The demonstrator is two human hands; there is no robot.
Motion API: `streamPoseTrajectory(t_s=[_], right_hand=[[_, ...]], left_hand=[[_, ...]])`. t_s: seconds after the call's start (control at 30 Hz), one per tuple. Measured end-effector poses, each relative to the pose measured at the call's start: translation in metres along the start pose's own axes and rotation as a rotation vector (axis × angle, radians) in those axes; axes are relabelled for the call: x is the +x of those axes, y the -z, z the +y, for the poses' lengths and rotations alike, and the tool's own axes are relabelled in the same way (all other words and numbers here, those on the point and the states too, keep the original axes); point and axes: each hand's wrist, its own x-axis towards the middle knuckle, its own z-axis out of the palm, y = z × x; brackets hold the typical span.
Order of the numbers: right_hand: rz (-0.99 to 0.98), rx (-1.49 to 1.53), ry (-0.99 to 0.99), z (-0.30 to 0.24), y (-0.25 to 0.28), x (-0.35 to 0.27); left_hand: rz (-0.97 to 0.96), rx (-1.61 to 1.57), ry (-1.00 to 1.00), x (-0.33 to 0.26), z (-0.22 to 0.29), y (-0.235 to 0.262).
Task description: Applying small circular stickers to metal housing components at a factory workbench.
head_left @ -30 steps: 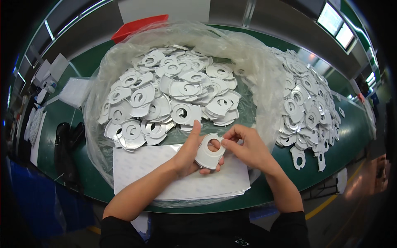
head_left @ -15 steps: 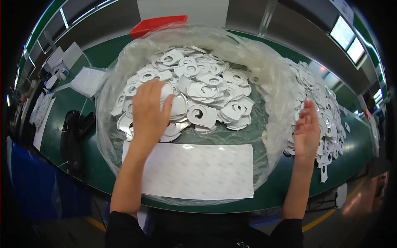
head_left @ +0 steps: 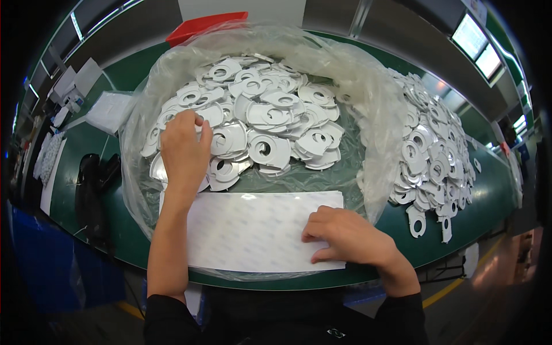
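Note:
My left hand [head_left: 185,150] is over the left side of a heap of flat white plastic parts with round holes [head_left: 270,115]. Its fingers curl down among the parts, their tips mostly hidden, and its thumb points up. Whether it grips a part cannot be made out. The heap lies in a large clear plastic bag [head_left: 379,115] with its mouth spread wide. Along the bag's near side lies a white sheet with faint marks [head_left: 247,230]. Over that sheet's right end my right hand [head_left: 345,237] is open, thumb and bent fingers apart, holding nothing.
A second heap of similar white parts [head_left: 434,155] spreads over the green table [head_left: 397,244] at the right. Behind the bag stands a red bin [head_left: 207,26]. At left are a black tool-like object [head_left: 92,195] and a folded clear plastic bag [head_left: 109,112].
My right hand has come from the right-hand heap leftward and nearer, to the white sheet. My left hand's fingers have curled over the parts. The whole view has shifted slightly.

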Motion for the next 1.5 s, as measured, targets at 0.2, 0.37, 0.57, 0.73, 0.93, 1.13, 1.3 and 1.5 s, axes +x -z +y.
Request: streamPoseTrajectory(t_s=[0.2, 0.37, 0.57, 0.73, 0.93, 1.13, 1.3, 1.5], right_hand=[[0.040, -0.051, -0.002, -0.006, -0.008, -0.001], [0.050, 0.054, -0.021, -0.003, -0.011, -0.001], [-0.029, 0.075, 0.029, -0.002, -0.010, 0.001], [0.033, 0.108, 0.050, -0.001, -0.010, 0.000], [0.023, 0.109, 0.121, 0.001, -0.010, -0.002], [-0.012, 0.450, 0.061, 0.000, 0.020, -0.008], [0.505, 1.096, 0.367, 0.008, 0.028, -0.015], [0.782, 1.061, -0.063, 0.020, 0.005, 0.017]], left_hand=[[0.029, 0.004, -0.082, -0.012, -0.009, -0.013], [0.056, -0.127, -0.009, -0.005, 0.004, -0.005], [0.116, -0.569, 0.179, 0.008, -0.006, -0.002], [-0.154, -1.487, 0.244, -0.008, 0.030, 0.004], [-1.137, -2.124, 0.982, -0.058, 0.084, -0.008], [-1.272, -2.118, 0.919, -0.070, 0.078, -0.034], [-1.216, -1.963, 0.886, -0.069, 0.086, -0.028], [-1.271, -1.933, 0.850, -0.069, 0.087, -0.027]])
